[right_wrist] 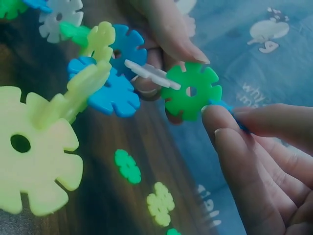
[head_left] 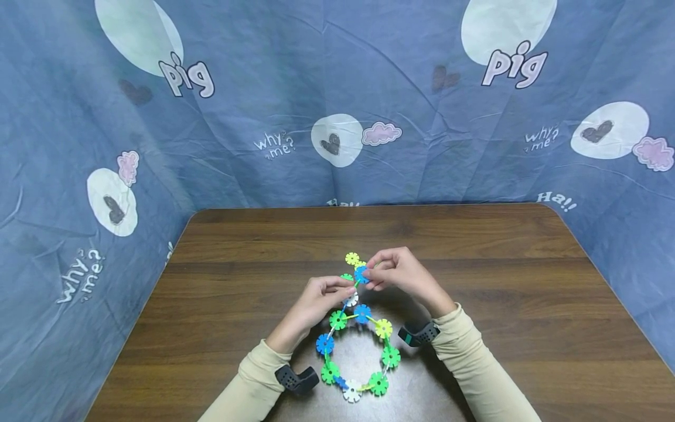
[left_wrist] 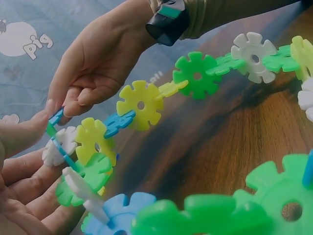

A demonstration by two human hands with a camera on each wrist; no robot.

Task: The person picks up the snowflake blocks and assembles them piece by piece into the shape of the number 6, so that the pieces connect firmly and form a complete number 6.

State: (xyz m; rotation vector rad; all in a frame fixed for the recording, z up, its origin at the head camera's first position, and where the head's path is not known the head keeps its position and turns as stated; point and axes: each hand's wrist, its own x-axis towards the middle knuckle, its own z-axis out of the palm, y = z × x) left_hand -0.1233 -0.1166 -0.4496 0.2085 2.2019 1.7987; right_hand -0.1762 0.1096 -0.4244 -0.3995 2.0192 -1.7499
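My right hand (head_left: 403, 272) pinches a blue notched plastic disc (head_left: 361, 274) between thumb and fingers. In the right wrist view that blue disc (right_wrist: 229, 113) is edge-on, meeting the rim of a green disc (right_wrist: 198, 98). Thumb and fingers of my left hand (head_left: 324, 296) hold the green disc, and a white disc (right_wrist: 151, 74) is slotted into its other side. From there a chain runs to a ring of interlocked discs, among them a blue disc (head_left: 362, 313) and a green disc (head_left: 391, 356). Part of the chain is hidden behind my left fingers.
Loose discs lie beyond the hands, including a yellow disc (head_left: 352, 258) and a green disc (right_wrist: 127, 166). The brown wooden table (head_left: 501, 264) extends to both sides. A blue printed cloth (head_left: 411, 164) hangs behind it.
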